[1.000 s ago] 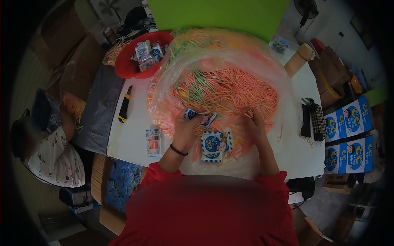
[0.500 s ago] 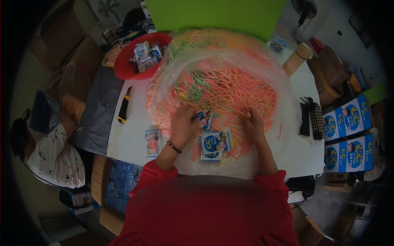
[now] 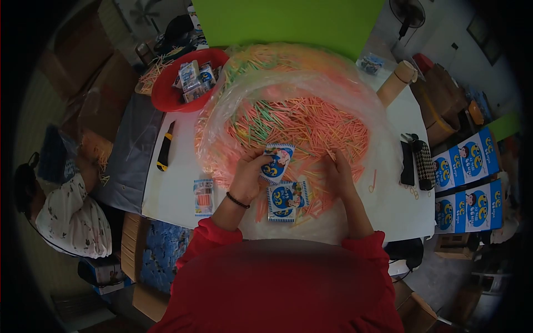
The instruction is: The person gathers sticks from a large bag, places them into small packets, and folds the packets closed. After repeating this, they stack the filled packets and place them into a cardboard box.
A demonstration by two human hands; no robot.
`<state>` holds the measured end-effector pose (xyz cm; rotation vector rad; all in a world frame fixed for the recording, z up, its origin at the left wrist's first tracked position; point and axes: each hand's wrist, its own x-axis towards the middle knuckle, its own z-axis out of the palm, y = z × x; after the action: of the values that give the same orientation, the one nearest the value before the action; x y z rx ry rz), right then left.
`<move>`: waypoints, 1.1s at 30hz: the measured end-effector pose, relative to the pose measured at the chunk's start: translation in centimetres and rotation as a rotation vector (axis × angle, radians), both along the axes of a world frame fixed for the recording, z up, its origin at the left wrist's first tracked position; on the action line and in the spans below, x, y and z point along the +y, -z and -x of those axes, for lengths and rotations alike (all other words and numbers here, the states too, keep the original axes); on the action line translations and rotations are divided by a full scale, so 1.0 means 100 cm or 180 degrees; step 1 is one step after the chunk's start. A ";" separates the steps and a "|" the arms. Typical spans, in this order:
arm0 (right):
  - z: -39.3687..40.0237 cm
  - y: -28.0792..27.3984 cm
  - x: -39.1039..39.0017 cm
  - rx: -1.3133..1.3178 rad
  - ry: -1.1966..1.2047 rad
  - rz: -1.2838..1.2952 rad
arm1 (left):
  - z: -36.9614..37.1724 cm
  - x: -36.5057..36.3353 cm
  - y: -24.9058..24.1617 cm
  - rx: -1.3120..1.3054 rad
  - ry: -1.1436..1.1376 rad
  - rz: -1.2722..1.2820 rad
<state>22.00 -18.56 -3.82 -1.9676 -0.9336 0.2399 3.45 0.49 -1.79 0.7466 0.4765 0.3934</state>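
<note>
My left hand (image 3: pixel 248 176) pinches a small blue and white packet (image 3: pixel 278 161), its printed face up. Thin coloured sticks are between the closed fingers of my right hand (image 3: pixel 337 176), over the front right of the pile. Pink, green and yellow sticks (image 3: pixel 311 125) fill a clear plastic bag (image 3: pixel 383 133) spread open on the white table (image 3: pixel 180 186). Just below the held packet, more printed packets (image 3: pixel 287 201) lie overlapped on the bag's front edge. Another packet (image 3: pixel 203 197), with pink sticks showing through it, lies left of my left forearm.
A red bowl (image 3: pixel 161 91) holds several packets at the back left. A yellow-black cutter (image 3: pixel 165 147) lies near the left edge. A phone (image 3: pixel 407 164) and checkered pouch (image 3: pixel 425 166) are right, beside printed boxes (image 3: pixel 469 205). A co-worker (image 3: pixel 72 216) sits at far left.
My left hand has lifted and turned the packet, so more of its printed face shows. My right hand has shifted slightly, and the stick ends in it show less. The whole view has shifted a little.
</note>
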 end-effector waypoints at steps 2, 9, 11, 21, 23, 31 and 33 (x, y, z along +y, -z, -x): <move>0.006 -0.013 -0.001 0.0488 0.0003 -0.0477 | 0.002 -0.008 0.002 -0.0062 -0.0066 -0.0053; 0.054 -0.059 0.018 0.2582 -0.0653 -0.1893 | 0.000 -0.023 -0.021 -0.0144 0.0341 -0.0204; 0.066 -0.067 0.025 0.3042 -0.0862 -0.1797 | -0.001 -0.025 -0.012 -0.0178 0.0302 0.0426; 0.076 -0.080 0.024 0.3094 -0.0848 -0.2386 | 0.019 -0.020 -0.010 0.0014 0.0128 -0.1323; 0.074 -0.089 0.028 0.2209 -0.0993 -0.2314 | 0.017 -0.019 -0.002 0.0117 0.0159 -0.2205; 0.069 -0.077 0.052 0.1291 -0.1642 -0.1630 | 0.024 -0.027 -0.030 0.0201 0.0466 -0.2128; 0.062 -0.068 0.050 0.1204 -0.1765 -0.1463 | 0.024 -0.026 -0.028 0.0220 0.0519 -0.2006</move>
<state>15.79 -13.57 2.99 -1.1643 -1.1416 0.6267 1.04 -2.13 1.01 1.4036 0.3510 0.3670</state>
